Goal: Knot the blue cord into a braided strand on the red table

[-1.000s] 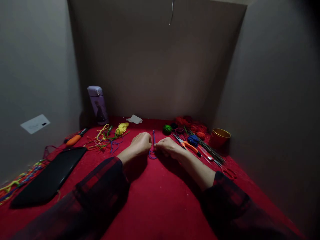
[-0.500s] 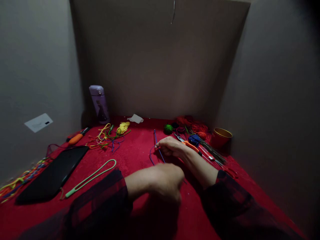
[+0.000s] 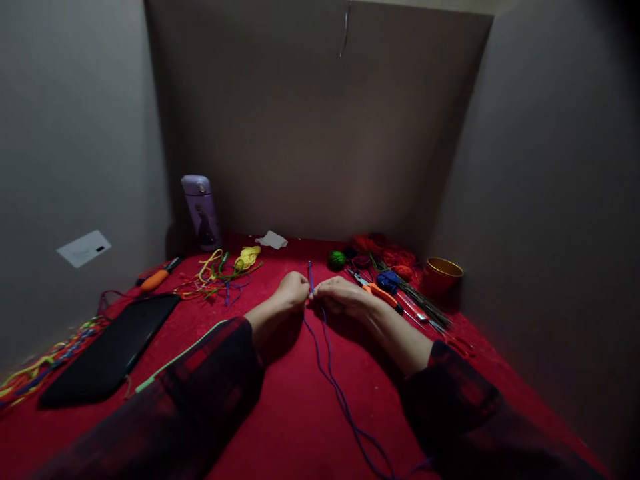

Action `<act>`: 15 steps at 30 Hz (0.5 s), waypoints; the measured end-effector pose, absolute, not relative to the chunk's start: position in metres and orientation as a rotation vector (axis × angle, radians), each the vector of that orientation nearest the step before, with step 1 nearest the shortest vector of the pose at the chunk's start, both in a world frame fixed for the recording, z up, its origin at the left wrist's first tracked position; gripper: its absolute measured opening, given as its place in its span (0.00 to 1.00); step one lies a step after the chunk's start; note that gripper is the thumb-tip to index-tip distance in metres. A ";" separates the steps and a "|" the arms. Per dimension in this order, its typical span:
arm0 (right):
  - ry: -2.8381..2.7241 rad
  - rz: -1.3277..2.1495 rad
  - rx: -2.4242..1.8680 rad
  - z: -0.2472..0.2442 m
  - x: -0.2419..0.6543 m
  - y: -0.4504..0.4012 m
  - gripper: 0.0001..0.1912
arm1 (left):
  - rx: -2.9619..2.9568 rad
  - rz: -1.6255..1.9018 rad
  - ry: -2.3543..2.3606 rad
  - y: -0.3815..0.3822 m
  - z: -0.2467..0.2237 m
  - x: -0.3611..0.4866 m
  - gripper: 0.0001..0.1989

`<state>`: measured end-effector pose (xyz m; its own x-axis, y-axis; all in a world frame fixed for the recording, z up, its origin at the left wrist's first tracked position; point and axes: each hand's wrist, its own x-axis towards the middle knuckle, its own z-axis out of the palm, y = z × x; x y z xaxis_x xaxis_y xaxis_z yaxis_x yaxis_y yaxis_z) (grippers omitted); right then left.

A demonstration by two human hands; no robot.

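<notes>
My left grip [image 3: 293, 291] and right grip [image 3: 337, 294] are pinched closed on the thin blue-violet cord [image 3: 343, 399], midway between the side edges of the surface [image 3: 295, 413]. A short, straight length points toward the far edge; two loose, curving strands run toward the near edge

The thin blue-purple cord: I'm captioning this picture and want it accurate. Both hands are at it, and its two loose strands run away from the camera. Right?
The direction is wrong: in the head view, the strands of the thin blue-purple cord run toward the camera. The left hand and right hand are indeed at it.
</notes>
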<state>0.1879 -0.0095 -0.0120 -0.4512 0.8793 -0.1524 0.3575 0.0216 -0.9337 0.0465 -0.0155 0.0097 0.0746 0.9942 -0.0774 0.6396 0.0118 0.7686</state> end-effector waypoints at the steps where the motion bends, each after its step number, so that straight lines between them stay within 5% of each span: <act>1: -1.812 1.476 -1.220 -0.013 0.188 -0.008 0.09 | 1.645 0.642 1.557 -0.013 0.004 0.045 0.10; 8: -1.829 1.551 -1.181 -0.013 0.190 -0.008 0.09 | 1.556 0.658 1.270 -0.010 -0.006 0.029 0.08; 15: -2.013 1.236 -1.405 -0.006 0.192 -0.004 0.07 | 1.566 0.714 1.374 -0.015 -0.005 0.033 0.07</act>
